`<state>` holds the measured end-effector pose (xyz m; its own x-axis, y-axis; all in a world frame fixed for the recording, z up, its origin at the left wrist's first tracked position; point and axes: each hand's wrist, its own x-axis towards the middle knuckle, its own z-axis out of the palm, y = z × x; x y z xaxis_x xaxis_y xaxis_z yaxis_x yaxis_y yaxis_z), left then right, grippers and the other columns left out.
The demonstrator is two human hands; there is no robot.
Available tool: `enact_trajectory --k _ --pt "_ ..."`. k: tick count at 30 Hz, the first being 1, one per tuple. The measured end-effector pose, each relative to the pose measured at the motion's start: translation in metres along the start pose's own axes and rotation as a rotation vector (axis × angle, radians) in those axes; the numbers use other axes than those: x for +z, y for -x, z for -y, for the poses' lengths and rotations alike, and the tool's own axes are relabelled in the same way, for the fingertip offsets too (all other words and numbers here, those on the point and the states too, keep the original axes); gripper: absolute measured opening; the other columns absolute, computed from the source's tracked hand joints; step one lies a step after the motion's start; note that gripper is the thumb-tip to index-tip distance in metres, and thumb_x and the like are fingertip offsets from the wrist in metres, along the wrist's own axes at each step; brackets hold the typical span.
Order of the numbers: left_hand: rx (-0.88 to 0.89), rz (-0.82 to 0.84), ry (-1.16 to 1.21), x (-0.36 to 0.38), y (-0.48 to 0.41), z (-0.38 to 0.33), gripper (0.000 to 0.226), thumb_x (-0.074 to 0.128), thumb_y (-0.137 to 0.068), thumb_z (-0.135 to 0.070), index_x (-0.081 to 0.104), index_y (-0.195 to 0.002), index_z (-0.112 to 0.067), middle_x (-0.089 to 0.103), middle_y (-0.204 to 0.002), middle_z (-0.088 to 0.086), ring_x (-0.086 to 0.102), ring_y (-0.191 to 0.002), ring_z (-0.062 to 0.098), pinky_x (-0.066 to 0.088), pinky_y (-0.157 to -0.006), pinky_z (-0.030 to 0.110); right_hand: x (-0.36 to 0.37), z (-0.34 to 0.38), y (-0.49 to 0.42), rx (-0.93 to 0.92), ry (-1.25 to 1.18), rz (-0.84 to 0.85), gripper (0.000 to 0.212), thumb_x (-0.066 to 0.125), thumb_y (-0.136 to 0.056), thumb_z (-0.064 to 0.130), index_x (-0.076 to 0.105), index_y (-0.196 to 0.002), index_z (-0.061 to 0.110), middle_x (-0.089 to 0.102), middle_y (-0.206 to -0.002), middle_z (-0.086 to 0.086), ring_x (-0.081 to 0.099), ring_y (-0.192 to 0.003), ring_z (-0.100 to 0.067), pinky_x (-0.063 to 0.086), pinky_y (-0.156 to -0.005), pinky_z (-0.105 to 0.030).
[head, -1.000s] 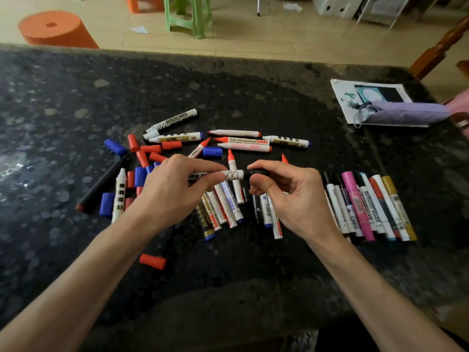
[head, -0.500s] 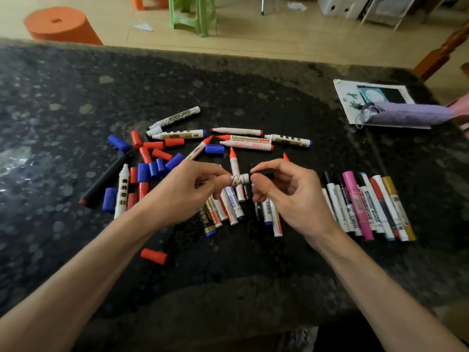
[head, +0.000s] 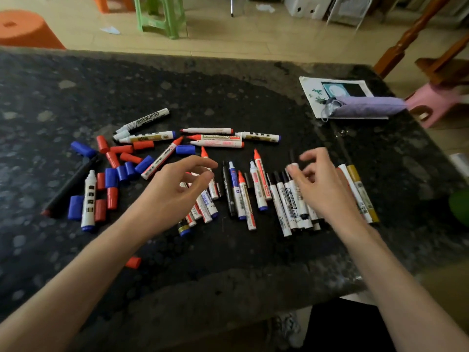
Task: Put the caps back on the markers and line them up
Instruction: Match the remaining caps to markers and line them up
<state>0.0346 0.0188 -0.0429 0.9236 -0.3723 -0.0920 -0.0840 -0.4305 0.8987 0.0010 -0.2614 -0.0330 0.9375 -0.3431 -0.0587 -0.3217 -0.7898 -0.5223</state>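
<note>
On the dark speckled stone table, cylindrical white-barrelled markers are lying side by side in a rough row at centre-right, several showing bare red tips. Short red and blue plastic caps are lying scattered at left. The left hand is hovering mid-table, fingers loosely curled and gripping nothing. The right hand, well apart and blurred, is hovering over the row with relaxed fingers. A soft purple pouch is resting on a printed sheet.
</note>
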Motion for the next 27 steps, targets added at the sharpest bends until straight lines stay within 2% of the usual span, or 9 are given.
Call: enact_trajectory --k 2,4,7,11,14,17,20,23,27 --pt "-0.003 0.007 -0.030 0.003 -0.002 -0.003 0.022 0.056 -0.103 -0.032 0.066 -0.120 -0.038 0.070 -0.109 -0.014 0.068 -0.103 0.006 0.057 -0.090 0.036 -0.003 -0.018 -0.005 0.022 0.199 -0.064 0.025 0.063 -0.100 0.044 0.052 -0.113 0.026 0.065 -0.084 0.008 0.063 -0.081 -0.014 0.048 -0.067 -0.033" --pt "-0.005 0.006 -0.046 0.005 -0.003 -0.004 0.021 0.056 -0.103 -0.031 0.067 -0.119 -0.039 0.070 -0.107 -0.015 0.068 -0.102 0.006 0.057 -0.090 0.038 -0.001 -0.028 -0.007 0.020 0.315 -0.073 0.022 0.063 -0.100 0.045 0.053 -0.106 0.027 0.068 -0.087 0.005 0.066 -0.087 -0.021 0.052 -0.071 -0.039" --pt "-0.017 0.011 -0.057 0.007 -0.003 -0.006 0.020 0.058 -0.102 -0.030 0.067 -0.118 -0.039 0.070 -0.107 -0.015 0.068 -0.102 0.006 0.058 -0.090 0.040 -0.001 -0.029 -0.005 -0.002 0.429 -0.091 0.021 0.062 -0.101 0.042 0.060 -0.108 0.023 0.073 -0.098 0.002 0.067 -0.095 -0.024 0.045 -0.068 -0.035" --pt "-0.026 -0.006 -0.065 0.006 -0.003 -0.007 0.021 0.058 -0.102 -0.028 0.068 -0.117 -0.039 0.071 -0.107 -0.017 0.068 -0.104 0.005 0.056 -0.094 0.040 -0.003 -0.012 0.000 -0.036 0.517 -0.172 0.024 0.063 -0.101 0.038 0.064 -0.117 0.019 0.070 -0.110 -0.005 0.066 -0.103 -0.028 0.037 -0.070 -0.033" --pt "-0.034 -0.024 -0.077 0.006 -0.004 -0.008 0.022 0.058 -0.102 -0.025 0.068 -0.115 -0.038 0.071 -0.106 -0.017 0.068 -0.103 0.006 0.057 -0.094 0.041 0.009 0.003 -0.001 -0.173 0.362 -0.012 0.031 0.068 -0.098 0.037 0.062 -0.126 0.028 0.063 -0.119 0.003 0.061 -0.109 -0.016 0.043 -0.079 -0.028" --pt "-0.046 -0.024 -0.093 0.006 -0.005 -0.007 0.022 0.057 -0.102 -0.025 0.068 -0.115 -0.038 0.071 -0.107 -0.017 0.068 -0.103 0.006 0.057 -0.092 0.040 0.025 0.019 -0.002 -0.327 0.280 0.217 0.048 0.071 -0.096 0.037 0.055 -0.142 0.036 0.051 -0.134 0.008 0.046 -0.127 -0.012 0.043 -0.099 -0.030" --pt "-0.045 -0.023 -0.100 0.004 -0.005 -0.006 0.022 0.057 -0.101 -0.026 0.068 -0.115 -0.039 0.071 -0.108 -0.017 0.068 -0.104 0.007 0.056 -0.094 0.039 0.035 0.029 -0.005 -0.453 0.417 0.226 0.059 0.069 -0.097 0.037 0.047 -0.152 0.034 0.038 -0.152 0.002 0.028 -0.144 -0.020 0.035 -0.116 -0.041" --pt "-0.042 -0.029 -0.104 0.003 -0.005 -0.006 0.022 0.057 -0.101 -0.027 0.068 -0.116 -0.039 0.071 -0.109 -0.016 0.069 -0.103 0.007 0.057 -0.094 0.039 0.041 0.032 -0.012 -0.461 0.545 0.236 0.060 0.068 -0.097 0.039 0.046 -0.153 0.033 0.031 -0.159 0.000 0.018 -0.150 -0.025 0.028 -0.118 -0.046" --pt "-0.036 -0.035 -0.118 0.001 -0.006 -0.005 0.022 0.058 -0.101 -0.025 0.069 -0.116 -0.035 0.071 -0.108 -0.015 0.069 -0.102 0.008 0.057 -0.094 0.041 0.042 0.035 -0.019 -0.469 0.573 0.245 0.052 0.071 -0.095 0.041 0.056 -0.143 0.032 0.039 -0.153 0.001 0.022 -0.147 -0.025 0.029 -0.115 -0.047"
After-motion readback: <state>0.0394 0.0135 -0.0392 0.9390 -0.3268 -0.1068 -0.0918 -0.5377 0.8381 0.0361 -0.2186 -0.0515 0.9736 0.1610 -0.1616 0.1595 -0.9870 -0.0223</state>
